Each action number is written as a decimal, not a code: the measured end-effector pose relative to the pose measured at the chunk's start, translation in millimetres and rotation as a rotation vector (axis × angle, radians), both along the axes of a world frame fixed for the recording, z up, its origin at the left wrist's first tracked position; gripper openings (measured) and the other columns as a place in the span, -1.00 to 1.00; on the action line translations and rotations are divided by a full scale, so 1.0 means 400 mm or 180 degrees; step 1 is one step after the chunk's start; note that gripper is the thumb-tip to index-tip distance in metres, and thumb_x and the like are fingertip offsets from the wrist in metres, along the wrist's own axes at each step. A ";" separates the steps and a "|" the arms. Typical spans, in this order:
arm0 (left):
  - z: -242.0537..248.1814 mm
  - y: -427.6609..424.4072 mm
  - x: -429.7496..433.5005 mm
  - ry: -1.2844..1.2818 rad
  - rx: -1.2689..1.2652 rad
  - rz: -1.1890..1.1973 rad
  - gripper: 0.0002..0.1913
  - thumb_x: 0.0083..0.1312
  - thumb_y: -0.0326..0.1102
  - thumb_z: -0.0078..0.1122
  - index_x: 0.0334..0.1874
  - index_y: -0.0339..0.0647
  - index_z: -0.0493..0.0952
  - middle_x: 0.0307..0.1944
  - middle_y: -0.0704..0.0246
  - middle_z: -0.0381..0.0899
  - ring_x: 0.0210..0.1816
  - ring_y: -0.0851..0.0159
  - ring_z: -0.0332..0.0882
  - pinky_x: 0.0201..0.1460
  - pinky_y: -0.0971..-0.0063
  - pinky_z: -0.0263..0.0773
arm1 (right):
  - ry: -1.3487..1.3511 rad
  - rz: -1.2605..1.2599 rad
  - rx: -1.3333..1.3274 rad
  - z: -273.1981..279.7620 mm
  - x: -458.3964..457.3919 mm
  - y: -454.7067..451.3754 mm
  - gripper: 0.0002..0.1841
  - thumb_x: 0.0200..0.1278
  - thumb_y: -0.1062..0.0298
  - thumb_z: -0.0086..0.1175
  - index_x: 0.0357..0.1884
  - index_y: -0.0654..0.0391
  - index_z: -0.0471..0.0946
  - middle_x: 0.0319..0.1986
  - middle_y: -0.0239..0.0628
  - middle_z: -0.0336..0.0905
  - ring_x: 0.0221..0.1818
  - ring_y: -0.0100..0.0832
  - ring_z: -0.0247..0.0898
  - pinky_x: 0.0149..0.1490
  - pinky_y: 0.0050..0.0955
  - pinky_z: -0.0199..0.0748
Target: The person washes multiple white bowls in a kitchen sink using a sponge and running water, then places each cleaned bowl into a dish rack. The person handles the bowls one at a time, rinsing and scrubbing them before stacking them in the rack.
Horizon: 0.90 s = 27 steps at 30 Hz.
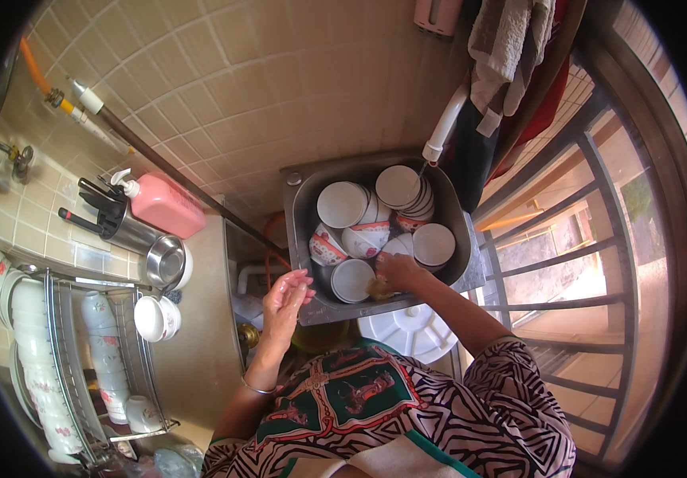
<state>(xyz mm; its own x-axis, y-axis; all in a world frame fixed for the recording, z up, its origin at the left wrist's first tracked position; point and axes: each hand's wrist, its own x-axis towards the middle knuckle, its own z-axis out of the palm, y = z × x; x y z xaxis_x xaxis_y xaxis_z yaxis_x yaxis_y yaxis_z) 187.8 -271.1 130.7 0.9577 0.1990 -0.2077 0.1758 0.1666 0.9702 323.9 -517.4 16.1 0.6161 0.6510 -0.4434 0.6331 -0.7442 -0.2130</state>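
My left hand (284, 303) is raised beside the near left edge of the metal sink (319, 315). It holds nothing, and its fingers are loosely curled and apart. Inside the sink, my right hand (400, 273) grips a yellowish scrubbing pad (380, 288), partly hidden by the hand. Just left of the pad sits a pair of nested white bowls (352, 281). Another white bowl (434, 244) stands to the right of the hand. Farther back are several patterned bowls (366, 240), a leaning stack (342, 205) and a taller stack (398, 186).
A thin stream falls from the white tap (434, 149) onto the taller stack. On the left counter (200, 358) stand a pink pump bottle (167, 203), a knife holder (131, 230), small bowls (150, 318) and a dish rack (68, 358). A white lid (409, 331) lies below the sink; window bars (558, 305) flank the right.
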 end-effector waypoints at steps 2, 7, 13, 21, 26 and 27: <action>-0.007 -0.028 0.015 0.0086 0.0025 -0.0030 -0.71 0.41 -0.32 0.06 0.12 -0.25 0.46 -0.10 0.33 0.58 -0.19 0.43 0.57 -0.12 0.59 0.44 | 0.0347 0.0136 -0.0218 -0.007 0.009 0.024 -0.48 -0.09 -0.16 0.21 -0.23 0.09 0.67 -0.09 -0.05 0.55 -0.09 -0.11 0.55 -0.02 -0.17 0.55; -0.021 -0.058 0.033 0.0379 0.0107 -0.0039 -0.71 0.41 -0.33 0.06 0.12 -0.26 0.47 -0.10 0.31 0.59 -0.19 0.42 0.58 -0.13 0.58 0.45 | -0.0049 0.0729 -0.0401 -0.034 -0.004 0.065 -0.54 0.04 -0.04 0.15 -0.22 0.18 0.66 -0.04 -0.07 0.51 -0.10 -0.13 0.56 -0.03 -0.19 0.54; -0.032 -0.038 0.057 0.0381 0.0052 -0.0137 -0.70 0.42 -0.31 0.05 0.13 -0.24 0.46 -0.09 0.31 0.58 -0.18 0.41 0.58 -0.13 0.58 0.45 | 0.0773 -0.0318 0.1396 -0.028 0.032 0.026 -0.65 -0.06 0.11 0.27 -0.35 0.21 0.60 -0.32 -0.04 0.59 -0.24 -0.11 0.56 -0.14 -0.19 0.50; -0.029 -0.010 0.090 0.0345 -0.0084 -0.0159 -0.71 0.42 -0.31 0.05 0.13 -0.24 0.46 -0.09 0.32 0.58 -0.18 0.42 0.57 -0.13 0.59 0.45 | -0.1464 -0.1598 0.2264 0.045 0.191 -0.050 -0.59 -0.04 0.25 0.27 -0.11 0.15 0.48 -0.24 -0.02 0.56 -0.16 0.11 0.51 -0.08 -0.09 0.51; -0.039 -0.021 0.135 0.0349 -0.0229 -0.0250 -0.71 0.41 -0.33 0.08 0.12 -0.24 0.48 -0.12 0.36 0.59 -0.20 0.44 0.57 -0.13 0.61 0.46 | -0.1212 -0.1365 0.0758 -0.009 0.248 -0.029 -0.76 0.11 0.27 0.12 -0.19 0.14 0.56 -0.25 -0.07 0.56 -0.17 0.09 0.52 -0.12 -0.07 0.52; -0.043 -0.024 0.144 0.0354 -0.0295 -0.0269 -0.71 0.41 -0.33 0.08 0.12 -0.24 0.48 -0.12 0.36 0.59 -0.20 0.44 0.57 -0.13 0.61 0.46 | -0.1302 -0.1233 0.0827 -0.007 0.251 -0.038 -0.78 0.12 0.28 0.10 -0.22 0.14 0.57 -0.27 -0.08 0.56 -0.21 0.07 0.53 -0.14 -0.08 0.53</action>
